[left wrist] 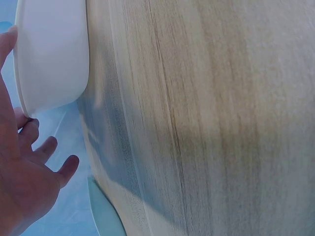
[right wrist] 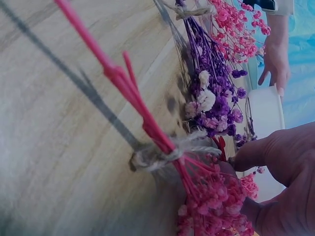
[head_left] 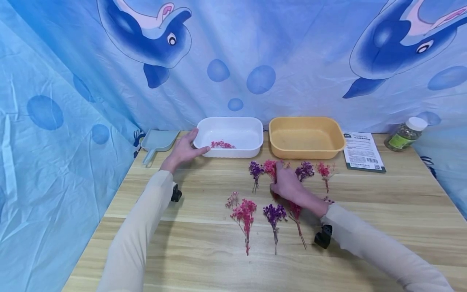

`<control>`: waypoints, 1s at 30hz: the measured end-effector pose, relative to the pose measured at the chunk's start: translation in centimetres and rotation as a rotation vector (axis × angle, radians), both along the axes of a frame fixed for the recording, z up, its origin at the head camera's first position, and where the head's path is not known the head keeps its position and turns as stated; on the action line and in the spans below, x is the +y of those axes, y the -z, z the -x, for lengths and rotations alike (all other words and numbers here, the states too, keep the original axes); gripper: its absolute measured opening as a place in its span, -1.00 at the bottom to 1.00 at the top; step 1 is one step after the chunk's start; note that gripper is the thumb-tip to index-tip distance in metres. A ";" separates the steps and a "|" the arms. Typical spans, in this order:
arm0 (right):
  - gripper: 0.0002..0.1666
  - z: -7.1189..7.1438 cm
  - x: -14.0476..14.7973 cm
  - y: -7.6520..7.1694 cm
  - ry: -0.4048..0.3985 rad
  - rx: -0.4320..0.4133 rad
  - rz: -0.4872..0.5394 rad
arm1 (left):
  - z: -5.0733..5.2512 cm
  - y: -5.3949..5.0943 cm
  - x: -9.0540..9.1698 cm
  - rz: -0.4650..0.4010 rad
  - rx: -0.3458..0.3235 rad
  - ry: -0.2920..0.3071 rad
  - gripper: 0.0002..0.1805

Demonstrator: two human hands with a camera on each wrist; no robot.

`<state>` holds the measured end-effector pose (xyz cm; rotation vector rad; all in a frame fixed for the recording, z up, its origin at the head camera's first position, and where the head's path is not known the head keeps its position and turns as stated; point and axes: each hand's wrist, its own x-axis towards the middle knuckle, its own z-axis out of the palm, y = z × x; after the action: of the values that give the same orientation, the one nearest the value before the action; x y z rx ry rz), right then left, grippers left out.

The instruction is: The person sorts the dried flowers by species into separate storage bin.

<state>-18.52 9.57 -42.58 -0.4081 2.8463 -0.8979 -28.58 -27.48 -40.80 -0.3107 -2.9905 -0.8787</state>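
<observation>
My left hand [head_left: 183,151] grips the left end of a white plastic basin [head_left: 233,152], the thumb on its front rim and a finger at the corner [left wrist: 28,116]. Loose pink flower heads [head_left: 221,144] lie inside the basin. In the right wrist view, the thumb and fingers of my right hand [right wrist: 285,177] close in at the red stems [right wrist: 221,147] of a pink dried-flower bunch, partly hidden by the hand. Around my right hand [head_left: 290,187] lie purple bunches [head_left: 305,171] and pink bunches [head_left: 245,213]. A twine-tied pink bunch [right wrist: 211,196] is nearest that wrist camera.
A yellow basin [head_left: 306,154] stands right of the white one. Farther right are a printed packet [head_left: 363,152] and a jar with a white lid [head_left: 405,136]. A pale blue dustpan [head_left: 159,140] lies at the left. Behind the wooden table hangs a blue dolphin curtain [head_left: 233,52].
</observation>
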 end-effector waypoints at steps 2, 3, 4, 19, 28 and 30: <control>-0.18 0.0 0.0 0.0 0.001 -0.001 0.003 | 0.1 0.0 0.0 0.002 0.000 0.001 0.15; -0.16 -0.1 0.0 -0.1 0.004 -0.006 0.008 | 0.1 0.0 0.0 0.005 0.001 0.002 0.15; -0.13 -0.1 0.0 -0.1 0.007 -0.011 0.013 | 0.1 0.0 0.0 0.007 -0.001 0.004 0.15; 0.07 -0.4 0.8 -1.1 0.025 -0.064 0.128 | -0.2 0.0 0.0 -0.001 0.000 -0.002 0.15; 0.09 -0.6 1.4 -1.4 0.019 -0.072 0.198 | 0.1 0.3 -0.2 0.005 0.000 -0.006 0.16; 0.10 -0.6 1.5 -1.6 0.010 -0.063 0.211 | 0.2 0.3 -0.2 0.000 0.001 -0.006 0.16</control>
<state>-17.87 11.09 -41.01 -0.3803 2.7085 -1.1966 -28.73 -27.65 -41.12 -0.3016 -2.9889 -0.8782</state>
